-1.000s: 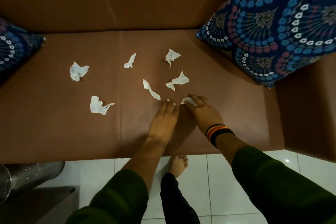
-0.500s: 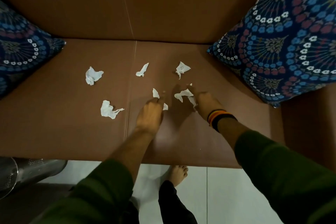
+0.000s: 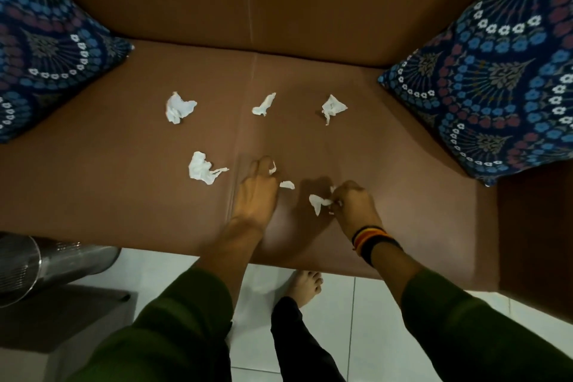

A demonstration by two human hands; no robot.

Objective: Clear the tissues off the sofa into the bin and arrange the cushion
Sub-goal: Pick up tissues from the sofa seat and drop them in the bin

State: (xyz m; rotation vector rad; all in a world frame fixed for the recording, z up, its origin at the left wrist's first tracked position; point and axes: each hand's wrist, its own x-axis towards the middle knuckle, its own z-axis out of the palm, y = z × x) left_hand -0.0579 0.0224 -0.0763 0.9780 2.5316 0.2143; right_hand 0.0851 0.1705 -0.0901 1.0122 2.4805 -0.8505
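Several crumpled white tissues lie on the brown sofa seat [image 3: 403, 195]: one at the back left [image 3: 179, 107], one at the back middle [image 3: 263, 104], one at the back right [image 3: 333, 107] and one at the middle left [image 3: 203, 167]. My left hand [image 3: 257, 192] is curled palm down over a tissue strip [image 3: 286, 184], whose white ends poke out beside the fingers. To its right, my right hand [image 3: 353, 205] pinches a bunched tissue [image 3: 319, 201] just above the seat. A patterned blue cushion [image 3: 496, 87] leans in the right corner and another cushion [image 3: 46, 49] in the left corner.
A metal mesh bin [image 3: 46, 260] stands on a dark surface at the lower left, beside the sofa's front edge. The sofa's brown armrest [image 3: 536, 242] rises at the right. My bare foot [image 3: 305, 284] is on the white tiled floor.
My right hand gathered the tissue near the seat's middle and drew back toward the front edge. My left hand closed over the long tissue strip.
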